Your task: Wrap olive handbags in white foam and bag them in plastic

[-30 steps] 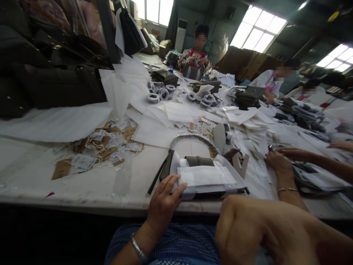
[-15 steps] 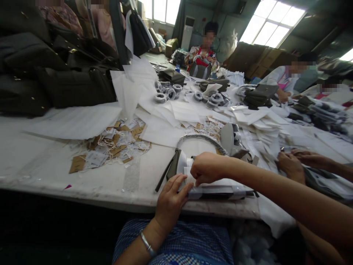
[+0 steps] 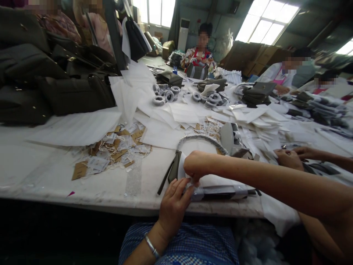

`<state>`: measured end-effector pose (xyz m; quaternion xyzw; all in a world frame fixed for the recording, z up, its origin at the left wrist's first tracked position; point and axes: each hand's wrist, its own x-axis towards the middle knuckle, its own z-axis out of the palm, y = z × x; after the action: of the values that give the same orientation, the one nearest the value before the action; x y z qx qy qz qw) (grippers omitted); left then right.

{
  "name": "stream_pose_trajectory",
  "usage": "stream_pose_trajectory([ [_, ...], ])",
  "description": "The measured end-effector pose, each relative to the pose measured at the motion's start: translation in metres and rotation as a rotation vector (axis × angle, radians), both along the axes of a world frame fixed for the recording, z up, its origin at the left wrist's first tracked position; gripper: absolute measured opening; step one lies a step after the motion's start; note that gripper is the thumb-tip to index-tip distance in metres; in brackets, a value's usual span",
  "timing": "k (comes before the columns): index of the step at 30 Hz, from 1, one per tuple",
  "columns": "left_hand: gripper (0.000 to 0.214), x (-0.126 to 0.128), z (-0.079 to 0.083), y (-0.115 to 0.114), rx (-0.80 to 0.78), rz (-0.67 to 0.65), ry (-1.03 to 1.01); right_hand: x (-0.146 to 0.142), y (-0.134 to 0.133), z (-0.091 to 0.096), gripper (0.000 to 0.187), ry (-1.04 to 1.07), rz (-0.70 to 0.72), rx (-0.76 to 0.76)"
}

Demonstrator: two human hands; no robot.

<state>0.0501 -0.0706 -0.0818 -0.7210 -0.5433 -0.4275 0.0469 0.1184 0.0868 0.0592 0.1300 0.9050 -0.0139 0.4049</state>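
Note:
A dark olive handbag [image 3: 173,172] lies near the table's front edge, partly covered by a white wrapping sheet [image 3: 217,180]. Its handle [image 3: 202,137], wrapped in grey-white material, arches up behind my hands. My left hand [image 3: 175,198], with a silver bangle on the wrist, has its fingers close together and closed on the wrapping at the bag's near left part. My right hand [image 3: 193,167] reaches in from the right and is curled over the same spot. Its fingertips touch the wrapping beside my left fingers and are partly hidden.
Paper tags with strings [image 3: 110,151] lie in a heap to the left. Dark bags [image 3: 74,92] are piled behind them. White sheets [image 3: 264,119] and wrapped rings [image 3: 168,95] spread across the table [image 3: 104,191]. At right, a co-worker's hands [image 3: 289,158] handle another bag.
My right hand has shifted slightly left, its fingers now against my left fingers. My left fingers have drawn closer together. The view has turned slightly.

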Motion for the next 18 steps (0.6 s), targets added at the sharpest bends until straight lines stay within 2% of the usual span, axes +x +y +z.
stream_pose_trajectory([
  [5,0.028,0.001,-0.004,-0.003,0.056,-0.072,0.01,-0.006,0.008,-0.012,0.023,-0.021,0.033,-0.016],
  [10,0.032,0.002,-0.004,-0.005,0.032,-0.055,0.043,-0.007,0.016,-0.026,0.027,0.019,0.047,-0.019],
  [15,0.032,0.004,-0.007,-0.005,0.042,-0.031,0.035,-0.004,0.031,-0.025,0.036,0.118,0.024,0.033],
  [18,0.03,0.005,-0.009,-0.004,0.065,-0.015,0.026,0.004,0.048,-0.024,0.043,0.185,-0.048,0.025],
])
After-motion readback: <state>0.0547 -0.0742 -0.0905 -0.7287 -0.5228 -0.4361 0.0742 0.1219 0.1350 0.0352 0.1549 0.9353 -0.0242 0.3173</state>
